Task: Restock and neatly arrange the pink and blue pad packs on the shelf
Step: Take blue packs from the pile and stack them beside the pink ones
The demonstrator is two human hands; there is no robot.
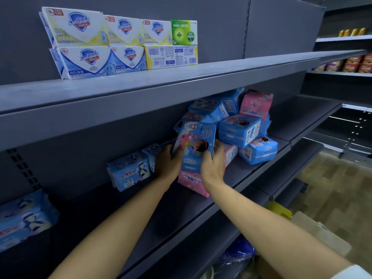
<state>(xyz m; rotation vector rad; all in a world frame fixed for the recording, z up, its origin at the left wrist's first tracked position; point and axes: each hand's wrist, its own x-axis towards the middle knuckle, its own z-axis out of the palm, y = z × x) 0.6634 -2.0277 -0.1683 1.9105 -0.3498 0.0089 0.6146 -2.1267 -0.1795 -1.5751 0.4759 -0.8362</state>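
Two hands hold one blue-and-pink pad pack upright over the middle shelf.
Left hand grips its 9 o'clock edge, right hand its 3 o'clock edge, fingers curled around it. A pink pack lies beneath; a loose pile of packs sits at 2 o'clock, soap boxes at 11 o'clock.

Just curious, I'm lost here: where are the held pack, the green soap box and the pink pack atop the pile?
held pack [196, 141], head view, middle of its printed front.
green soap box [183, 32], head view, middle of its front face.
pink pack atop the pile [256, 103], head view, its pink face.
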